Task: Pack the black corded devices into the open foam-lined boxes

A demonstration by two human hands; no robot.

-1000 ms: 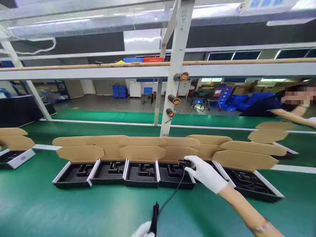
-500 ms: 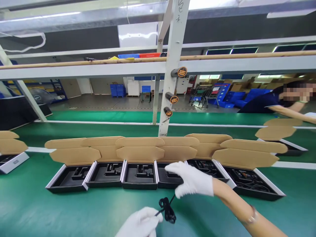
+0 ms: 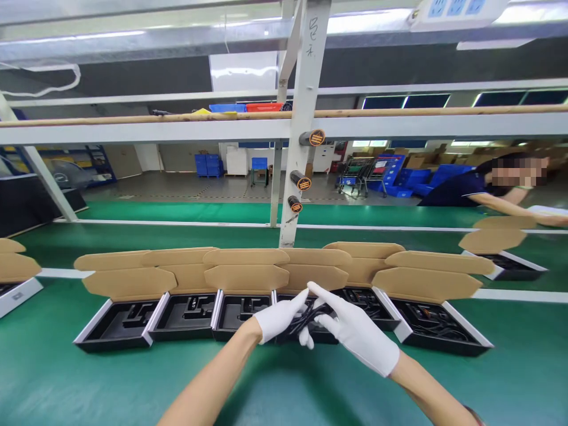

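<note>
The left hand (image 3: pixel 281 316) and the right hand (image 3: pixel 357 328), both gloved in white, come together at the middle, with the fingers bent inward and almost touching. The bare left forearm (image 3: pixel 208 378) and the bare right forearm (image 3: pixel 426 396) rise from the lower edge, slanting toward each other.
</note>
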